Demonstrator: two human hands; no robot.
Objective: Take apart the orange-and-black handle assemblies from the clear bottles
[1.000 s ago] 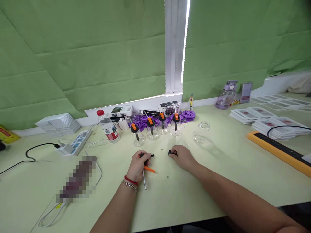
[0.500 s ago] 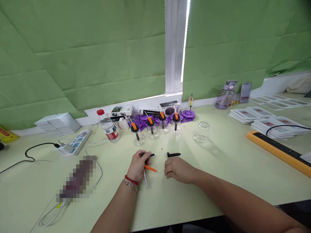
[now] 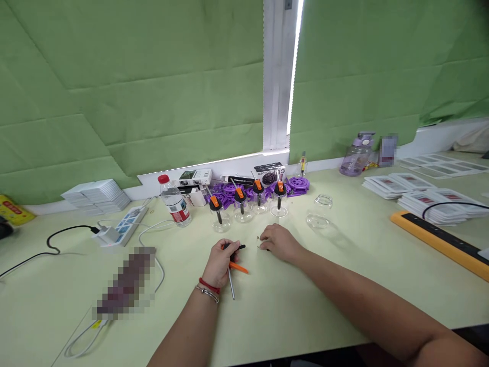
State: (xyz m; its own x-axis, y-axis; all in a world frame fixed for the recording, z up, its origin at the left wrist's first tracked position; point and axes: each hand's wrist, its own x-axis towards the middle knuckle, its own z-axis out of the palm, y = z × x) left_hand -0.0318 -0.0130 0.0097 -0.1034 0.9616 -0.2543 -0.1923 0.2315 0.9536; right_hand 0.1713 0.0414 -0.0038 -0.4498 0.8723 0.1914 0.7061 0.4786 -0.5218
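Green paper covers the wall behind a pale yellow-green table, split by a white upright frame with a bright gap of light. Picture a clock face laid on the table (image 3: pixel 313 306), centred between one person's two bare hands.

At 8 o'clock, the left hand (image 3: pixel 217 262) is closed firmly, thumb pressed against fingers, on a black lid (image 3: pixel 233 257), mostly hidden by the grip. From it an orange spout (image 3: pixel 240 268) points toward 4 o'clock, a slim metal rod (image 3: pixel 232 286) toward 6, and a short black stub (image 3: pixel 241 247) toward 3.

At 3 o'clock, the right hand (image 3: pixel 281 243) is palm down, low over the table, its fingers bent and a narrow gap between thumb and fingertips. A tiny brown bit (image 3: pixel 257 237) lies just beside them; whether the fingers grip anything cannot be told.

Beyond the hands, from 10 to 1 o'clock, stand four glass jars (image 3: pixel 216 223), capped with black lids (image 3: pixel 239 194) with orange spouts. A dark tube hangs inside each; a thin rod rises above each lid. Purple plastic parts (image 3: pixel 300 185) are heaped behind. At 2 o'clock stands an uncapped clear jar (image 3: pixel 318 220), with a purple-lidded drinking bottle (image 3: pixel 355 158) farther out. At 10 o'clock is a red-capped plastic bottle (image 3: pixel 176 206).
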